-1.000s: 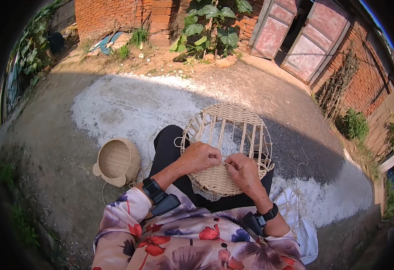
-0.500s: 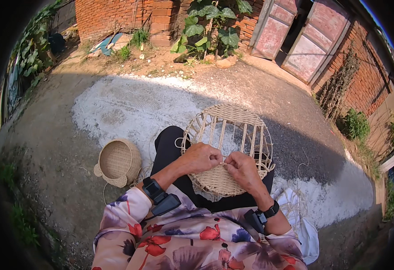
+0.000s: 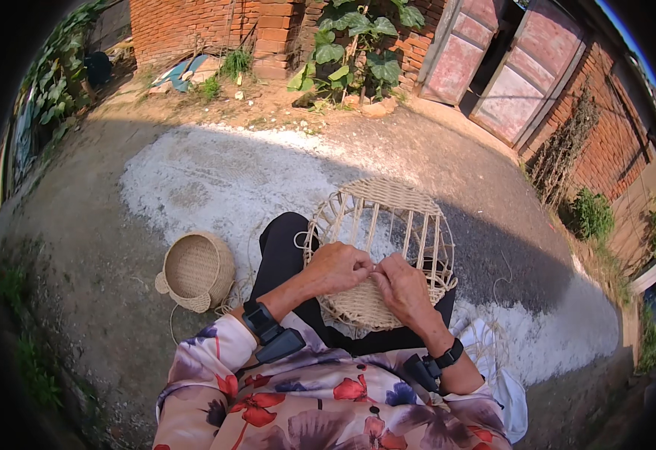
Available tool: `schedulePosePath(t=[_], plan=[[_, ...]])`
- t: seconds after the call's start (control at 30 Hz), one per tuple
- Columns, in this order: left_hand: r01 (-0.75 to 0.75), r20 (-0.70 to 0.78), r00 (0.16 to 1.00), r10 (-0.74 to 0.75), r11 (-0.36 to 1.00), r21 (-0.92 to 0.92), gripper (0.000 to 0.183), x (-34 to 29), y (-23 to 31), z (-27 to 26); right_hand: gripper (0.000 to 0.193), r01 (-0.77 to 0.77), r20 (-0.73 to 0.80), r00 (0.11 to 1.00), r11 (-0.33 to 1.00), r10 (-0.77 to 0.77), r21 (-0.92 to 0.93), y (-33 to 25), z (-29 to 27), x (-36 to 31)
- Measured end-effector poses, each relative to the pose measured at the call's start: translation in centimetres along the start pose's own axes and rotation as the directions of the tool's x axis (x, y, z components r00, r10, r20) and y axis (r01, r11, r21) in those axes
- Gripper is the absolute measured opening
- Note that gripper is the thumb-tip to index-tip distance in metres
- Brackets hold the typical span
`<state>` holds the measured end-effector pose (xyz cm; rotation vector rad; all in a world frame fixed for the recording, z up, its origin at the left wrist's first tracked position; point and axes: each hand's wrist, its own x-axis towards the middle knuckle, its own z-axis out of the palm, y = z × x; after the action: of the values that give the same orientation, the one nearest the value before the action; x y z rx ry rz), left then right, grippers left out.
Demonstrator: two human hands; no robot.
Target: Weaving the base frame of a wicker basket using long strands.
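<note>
A round, partly woven basket piece (image 3: 394, 193) of pale cord rests across my lap. Its far and near ends are closely woven, while the middle shows bare parallel strands with gaps between them. Over the edge of the near woven part, my left hand (image 3: 337, 268) and my right hand (image 3: 404, 289) meet, both with fingers pinched together. A short bit of pale cord shows between the fingertips. Where the rest of that cord runs is hidden by the hands. A loose loop of cord sticks out at the piece's left rim.
A small finished-looking woven basket (image 3: 199, 268) with rounded tabs stands on the ground at my left, loose cord beside it. At my right lies a white sack (image 3: 502, 386) with strands of cord on it. White powder (image 3: 215, 169) covers part of the ground ahead.
Both hands remain pinched close together at the same spot on the woven piece, with only slight finger movement. The whole view has shifted a little.
</note>
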<state>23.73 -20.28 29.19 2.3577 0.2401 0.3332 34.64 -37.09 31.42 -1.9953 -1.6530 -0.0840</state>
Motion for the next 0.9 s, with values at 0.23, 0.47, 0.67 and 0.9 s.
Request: schedulePosePath(t=[0.23,0.47,0.67,0.9], plan=[[-0.048,-0.021,0.999,0.046,0.995,-0.086,0.020,-0.5,-0.3,0.4,0.025,-0.193,-0.084,0.979,0.978,0.187,-0.077,0.0,1.6,0.0],[-0.024,0.014,1.000,0.024,1.000,-0.019,0.021,-0.5,0.1,0.3,0.023,-0.200,-0.123,0.973,0.979,0.195,-0.034,0.2,1.7,-0.3],[-0.010,-0.002,1.000,0.010,1.000,-0.022,0.022,-0.5,0.1,0.4,0.018,-0.066,-0.115,0.990,0.986,0.084,0.154,0.7,0.7,-0.2],[-0.041,-0.093,0.995,0.038,0.999,-0.031,0.019,-1.1,0.9,0.6,0.017,-0.165,-0.099,0.980,0.985,0.170,0.056,0.6,1.4,-0.6]])
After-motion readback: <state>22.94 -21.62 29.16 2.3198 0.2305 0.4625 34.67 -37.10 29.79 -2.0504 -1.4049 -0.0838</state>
